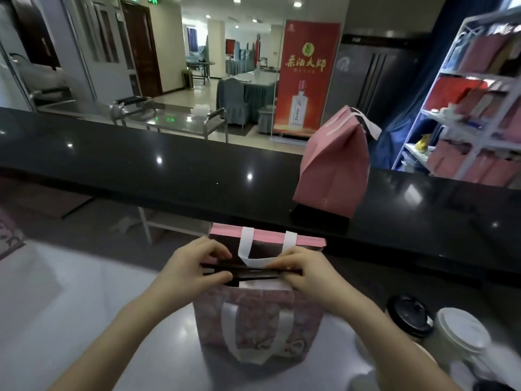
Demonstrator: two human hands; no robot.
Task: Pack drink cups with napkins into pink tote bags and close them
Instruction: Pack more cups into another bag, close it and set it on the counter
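Note:
A pink patterned tote bag (258,320) with white handles stands on the grey work surface in front of me. My left hand (194,266) pinches the left end of its black top strip, and my right hand (304,269) pinches the right end, pressing the bag's mouth together. The bag's contents are hidden. A second pink tote bag (335,167), folded shut at its top, stands on the black counter behind. Two lidded drink cups stand at my lower right: one with a black lid (408,316), one with a white lid (462,331).
The raised black counter (169,170) runs across the view behind the bag. A white shelf rack (465,108) with pink and red packages stands at the far right. Beyond the counter are a steel trolley (169,119) and a red banner (306,80).

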